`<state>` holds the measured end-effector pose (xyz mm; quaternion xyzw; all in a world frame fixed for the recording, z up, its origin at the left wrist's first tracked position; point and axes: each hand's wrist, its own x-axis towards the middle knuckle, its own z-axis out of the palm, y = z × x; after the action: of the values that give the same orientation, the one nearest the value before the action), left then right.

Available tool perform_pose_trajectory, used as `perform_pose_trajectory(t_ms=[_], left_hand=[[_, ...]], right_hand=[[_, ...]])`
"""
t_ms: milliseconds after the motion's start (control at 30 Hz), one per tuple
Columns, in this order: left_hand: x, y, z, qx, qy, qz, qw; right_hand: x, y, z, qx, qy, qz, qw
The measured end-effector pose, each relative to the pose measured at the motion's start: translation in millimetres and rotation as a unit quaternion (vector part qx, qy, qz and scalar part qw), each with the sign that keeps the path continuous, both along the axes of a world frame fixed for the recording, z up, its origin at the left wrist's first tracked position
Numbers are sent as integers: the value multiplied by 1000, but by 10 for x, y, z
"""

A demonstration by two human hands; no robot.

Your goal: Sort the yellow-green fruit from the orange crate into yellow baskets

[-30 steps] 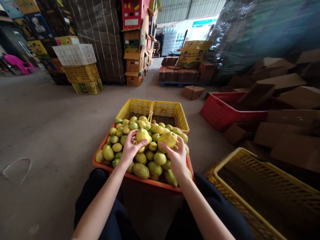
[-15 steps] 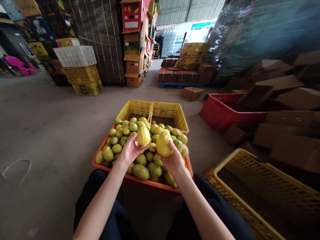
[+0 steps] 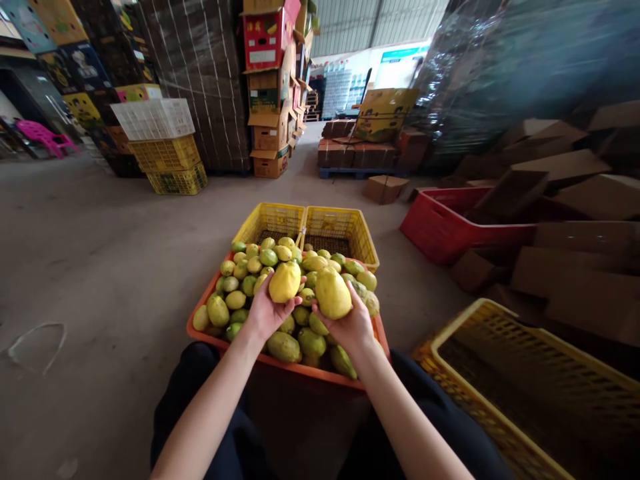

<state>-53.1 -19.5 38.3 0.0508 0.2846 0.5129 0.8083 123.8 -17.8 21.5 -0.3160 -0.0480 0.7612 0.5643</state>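
My left hand (image 3: 270, 308) cradles a yellow lemon (image 3: 285, 282), fingers curled under and around it. A second, bigger pale-yellow lemon (image 3: 333, 293) rests in my right hand (image 3: 354, 325), gripped from the right side and below. Both fruits are held side by side, apart from each other, above an orange crate (image 3: 203, 335) heaped with green and yellow lemons (image 3: 284, 347). Some of the fruit in the crate has brownish marks. The fingers behind each held lemon are partly hidden.
Two yellow crates (image 3: 370, 243) adjoin the orange crate's far side. A larger yellow crate (image 3: 480, 373) stands at my right, near a red bin (image 3: 435, 227) and loose cardboard (image 3: 585, 287). Stacked yellow crates (image 3: 175, 167) and cartons (image 3: 270, 100) stand farther back.
Both lemons have been turned in my hands, the right one now showing its smooth side. My right hand has shifted slightly right; the view has tilted a little.
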Motion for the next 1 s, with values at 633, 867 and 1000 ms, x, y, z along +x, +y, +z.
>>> perform_pose_trajectory(t_ms=[633, 867, 1000], left_hand=[[53, 48, -26, -22, -8, 48, 999], [98, 56, 22, -55, -17, 67, 996], [85, 60, -5, -49, 8, 81, 996]], right_hand=[[-8, -18, 25, 1, -30, -28, 999], [41, 109, -138, 10, -87, -52, 995], [81, 83, -95, 18, -62, -61, 996]])
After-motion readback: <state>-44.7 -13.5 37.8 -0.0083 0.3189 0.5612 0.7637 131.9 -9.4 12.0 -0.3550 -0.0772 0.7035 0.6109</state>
